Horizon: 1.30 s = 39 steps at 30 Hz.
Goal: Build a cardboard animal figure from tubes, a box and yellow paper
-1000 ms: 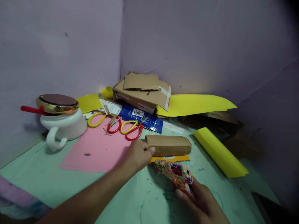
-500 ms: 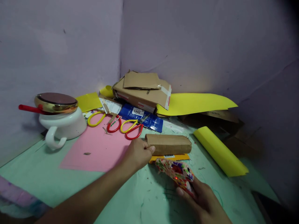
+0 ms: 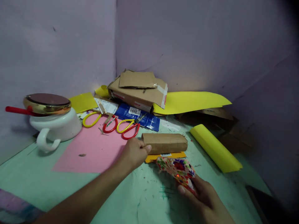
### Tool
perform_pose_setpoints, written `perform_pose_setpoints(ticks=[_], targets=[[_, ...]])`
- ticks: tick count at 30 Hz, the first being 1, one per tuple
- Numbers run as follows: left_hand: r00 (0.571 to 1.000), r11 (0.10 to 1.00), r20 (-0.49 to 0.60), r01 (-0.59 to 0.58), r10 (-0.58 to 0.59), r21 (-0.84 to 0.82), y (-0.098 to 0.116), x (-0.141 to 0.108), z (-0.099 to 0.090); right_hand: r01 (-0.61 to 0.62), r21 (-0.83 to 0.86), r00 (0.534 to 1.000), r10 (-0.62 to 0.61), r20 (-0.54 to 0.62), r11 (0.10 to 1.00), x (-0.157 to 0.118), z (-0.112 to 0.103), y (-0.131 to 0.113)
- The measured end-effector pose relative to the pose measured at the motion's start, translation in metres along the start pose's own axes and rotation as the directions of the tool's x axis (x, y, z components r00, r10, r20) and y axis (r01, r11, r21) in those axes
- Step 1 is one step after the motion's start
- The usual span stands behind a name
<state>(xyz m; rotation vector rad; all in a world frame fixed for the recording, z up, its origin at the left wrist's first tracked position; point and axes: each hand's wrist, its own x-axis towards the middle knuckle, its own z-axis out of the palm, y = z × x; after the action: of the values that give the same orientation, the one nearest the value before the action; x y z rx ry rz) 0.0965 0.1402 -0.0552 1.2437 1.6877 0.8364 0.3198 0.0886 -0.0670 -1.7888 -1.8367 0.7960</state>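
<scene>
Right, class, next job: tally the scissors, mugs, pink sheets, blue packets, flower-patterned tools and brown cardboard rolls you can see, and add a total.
Pairs of scissors: 2
White mug: 1
Pink sheet: 1
Blue packet: 1
Flower-patterned tool: 1
Brown cardboard roll: 1
Total: 7

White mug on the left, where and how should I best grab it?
The white mug is probably best taken by its handle, from the near side: the loop juts toward you. Keep it level, since a gold-rimmed disc sits over its mouth.
</scene>
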Motion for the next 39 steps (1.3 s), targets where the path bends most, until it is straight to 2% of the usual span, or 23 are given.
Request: perform_pose_setpoints(ticks=[3, 7, 11, 16, 22, 27, 33, 39], targets=[[1.0, 1.0, 0.001, 0.014, -0.014, -0.002, 0.003, -0.001, -0.001, 0.008, 0.046, 0.999, -0.01, 0.045, 0.999, 0.002, -0.002, -0.003], [1.0, 1.0, 0.004, 0.028, -0.028, -0.004, 0.003, -0.001, -0.001, 0.04, 0.088, 0.999, -0.039, -0.01, 0.995, 0.005, -0.009, -0.003], [0.999, 0.999, 0.009, 0.04, -0.04, 0.004, 0.003, 0.0, -0.001, 0.013, 0.033, 1.0, -0.014, 0.026, 0.999, 0.008, -0.017, 0.004], [0.998, 0.998, 0.026, 0.064, -0.065, 0.022, 0.005, -0.001, -0.002, -0.001, 0.106, 1.0, 0.002, -0.009, 0.994, 0.006, -0.018, 0.004], [0.994, 0.994, 0.039, 0.103, -0.104, 0.026, 0.008, -0.003, -0.003, -0.011, 0.121, 0.996, 0.0, 0.088, 0.993, 0.009, -0.023, 0.006], [0.99, 0.991, 0.048, 0.135, -0.136, 0.014, 0.013, -0.005, -0.003, -0.006, 0.216, 1.0, 0.001, 0.024, 0.976, 0.01, -0.025, 0.008], [0.984, 0.986, 0.071, 0.167, -0.166, -0.005, 0.017, -0.006, -0.004, -0.043, 0.204, 0.998, 0.032, 0.056, 0.978, 0.016, -0.03, 0.012], [0.98, 0.983, 0.071, 0.184, -0.184, 0.005, 0.016, -0.004, -0.004, -0.035, 0.285, 0.999, 0.025, 0.035, 0.958, 0.017, -0.033, 0.014]])
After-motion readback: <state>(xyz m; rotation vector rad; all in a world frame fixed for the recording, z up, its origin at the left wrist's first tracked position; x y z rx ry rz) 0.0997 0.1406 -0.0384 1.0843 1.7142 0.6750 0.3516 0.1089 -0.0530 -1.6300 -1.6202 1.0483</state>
